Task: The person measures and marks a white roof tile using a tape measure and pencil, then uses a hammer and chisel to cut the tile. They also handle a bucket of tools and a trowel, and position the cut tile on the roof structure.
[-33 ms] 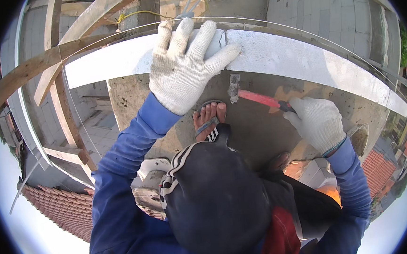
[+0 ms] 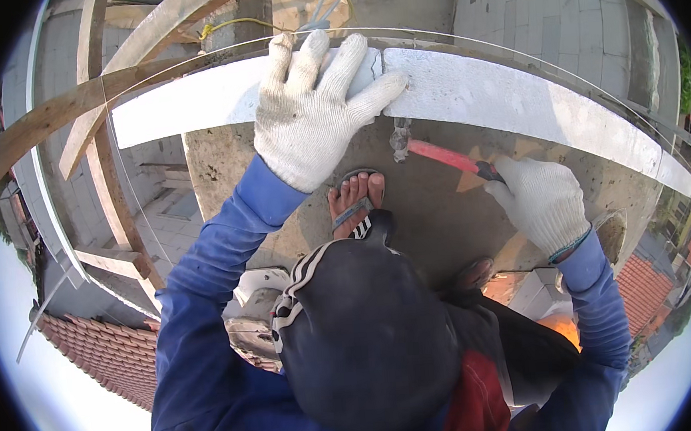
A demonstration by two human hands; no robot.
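In the head view, my left hand (image 2: pixel 314 113), in a white knit glove, lies with fingers spread over a row of narrow white blocks (image 2: pixel 506 100) along the top edge of a concrete ledge (image 2: pixel 226 168), near a joint with a jagged crack beside it. My right hand (image 2: pixel 541 202), also gloved, is closed on a hammer (image 2: pixel 445 155) with a red handle and dark grip. The hammer's grey, crusted head is at the lower edge of the blocks, just right of my left thumb. A thin white string (image 2: pixel 461 30) runs above the row.
Wooden beams (image 2: pixel 103 192) cross at the left. Yellow rope (image 2: pixel 228 25) lies beyond the blocks. Grey panelled surfaces (image 2: pixel 532 18) lie below at the back. My sandalled foot (image 2: pixel 356 199) stands on the concrete. Tiled roofs (image 2: pixel 99 353) show past the edges on both sides.
My right hand and the hammer have moved slightly up and to the right, bringing the head against the blocks' lower edge. My left hand stays in place.
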